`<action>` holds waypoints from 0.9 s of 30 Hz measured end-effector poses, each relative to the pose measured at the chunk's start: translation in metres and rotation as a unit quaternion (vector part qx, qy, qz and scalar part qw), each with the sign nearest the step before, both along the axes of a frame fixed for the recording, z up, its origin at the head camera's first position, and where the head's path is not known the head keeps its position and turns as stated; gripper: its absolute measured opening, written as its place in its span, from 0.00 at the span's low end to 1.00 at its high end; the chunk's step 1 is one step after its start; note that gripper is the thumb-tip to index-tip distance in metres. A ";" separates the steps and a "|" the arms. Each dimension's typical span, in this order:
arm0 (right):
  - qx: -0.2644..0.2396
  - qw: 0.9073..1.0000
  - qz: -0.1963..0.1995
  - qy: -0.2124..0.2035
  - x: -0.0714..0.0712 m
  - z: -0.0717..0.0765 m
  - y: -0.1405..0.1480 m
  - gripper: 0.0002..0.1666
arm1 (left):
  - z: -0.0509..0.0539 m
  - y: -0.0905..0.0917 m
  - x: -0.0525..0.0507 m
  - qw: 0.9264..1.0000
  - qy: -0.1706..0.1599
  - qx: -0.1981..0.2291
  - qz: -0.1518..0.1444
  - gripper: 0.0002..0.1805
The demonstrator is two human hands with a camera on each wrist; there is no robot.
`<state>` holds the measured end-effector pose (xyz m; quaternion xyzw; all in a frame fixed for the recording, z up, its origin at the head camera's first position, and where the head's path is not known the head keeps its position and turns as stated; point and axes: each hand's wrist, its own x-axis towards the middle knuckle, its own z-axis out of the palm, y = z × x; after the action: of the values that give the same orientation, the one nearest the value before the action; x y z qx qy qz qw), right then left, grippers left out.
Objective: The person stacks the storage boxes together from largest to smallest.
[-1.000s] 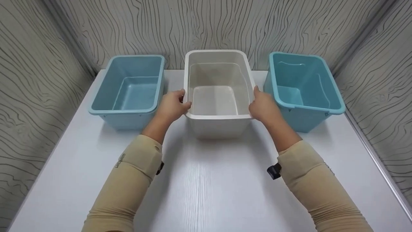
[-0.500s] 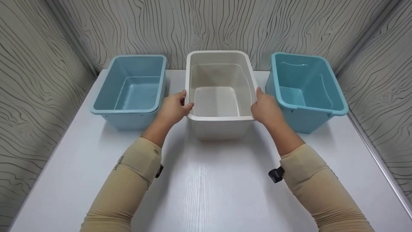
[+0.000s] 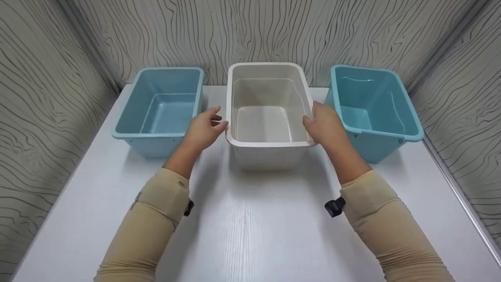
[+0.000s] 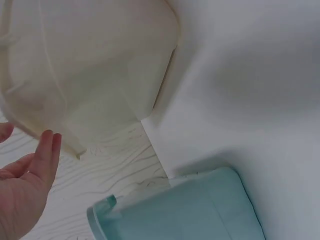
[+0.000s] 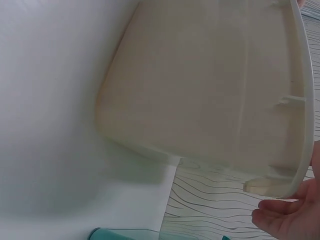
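A white bin stands upright on the table between two blue bins. At its left rim is my left hand, with the thumb tip close to the outer edge and the fingers spread; whether it touches cannot be told. In the left wrist view the fingers of that hand lie beside the bin's rim. My right hand holds the right rim near the front corner, thumb over the edge. The right wrist view has this hand's other fingers extended outside the bin.
A light blue bin is at the left, close to my left hand. On the right stands a teal bin, just beyond my right hand. The white table meets a wood-patterned wall behind the bins.
My left hand has let go of the rim and moved slightly left. The right thumb has shifted up and further over the rim. The bins have not visibly moved on the table.
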<state>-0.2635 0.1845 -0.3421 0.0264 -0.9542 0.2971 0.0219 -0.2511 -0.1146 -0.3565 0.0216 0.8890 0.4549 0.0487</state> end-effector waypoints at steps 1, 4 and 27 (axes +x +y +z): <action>-0.004 1.000 -0.003 0.007 -0.001 0.002 -0.001 0.23 | 0.002 -0.003 0.000 1.000 0.004 -0.001 0.006 0.32; -0.014 1.000 -0.013 0.020 -0.004 0.011 -0.007 0.22 | 0.007 -0.013 0.000 1.000 0.014 0.000 0.020 0.30; -0.096 0.993 0.071 0.006 0.005 0.023 -0.105 0.28 | 0.020 -0.126 0.011 0.984 0.063 -0.089 0.141 0.31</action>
<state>-0.2582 0.0790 -0.3187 0.0933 -0.9168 0.3882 0.0094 -0.2404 -0.2407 -0.3365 -0.0796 0.9212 0.3743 -0.0707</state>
